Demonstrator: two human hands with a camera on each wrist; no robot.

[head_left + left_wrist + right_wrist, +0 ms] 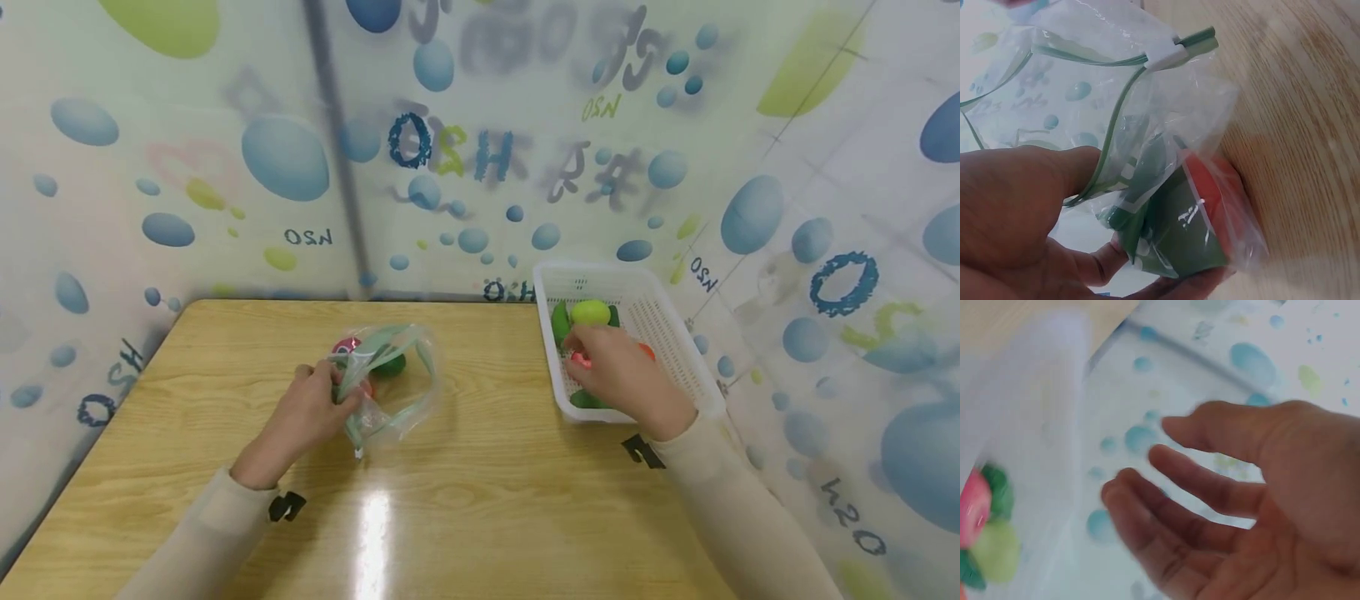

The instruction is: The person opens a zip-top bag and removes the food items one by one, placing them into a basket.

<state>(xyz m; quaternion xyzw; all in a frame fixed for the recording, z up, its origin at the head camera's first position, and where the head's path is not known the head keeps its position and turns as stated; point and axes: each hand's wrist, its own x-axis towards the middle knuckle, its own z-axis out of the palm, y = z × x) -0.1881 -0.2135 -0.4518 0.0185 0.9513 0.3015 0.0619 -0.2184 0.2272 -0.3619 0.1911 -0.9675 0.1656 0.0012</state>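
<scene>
At the left of the table, my left hand (311, 404) grips the edge of a clear zip bag (426, 358) with a green zip strip and white slider (1165, 55). The bag's mouth gapes open. Inside it lie a dark green piece (390, 365) and a red one (1213, 194), partly hidden by folds of plastic. Over a white plastic basket (667, 329) hovers my right hand (626, 371), its fingers loosely bent and nothing between them in the right wrist view. Near its fingertips are a pink-red piece (580, 359), a yellow-green fruit (591, 312) and a long green vegetable (560, 323).
The basket stands at the table's back right, close to the patterned wall (817, 350). Another green piece (587, 400) lies at its front, and an orange-red one (647, 351) shows behind the hand. Wood-grain table (487, 467) stretches between bag and basket.
</scene>
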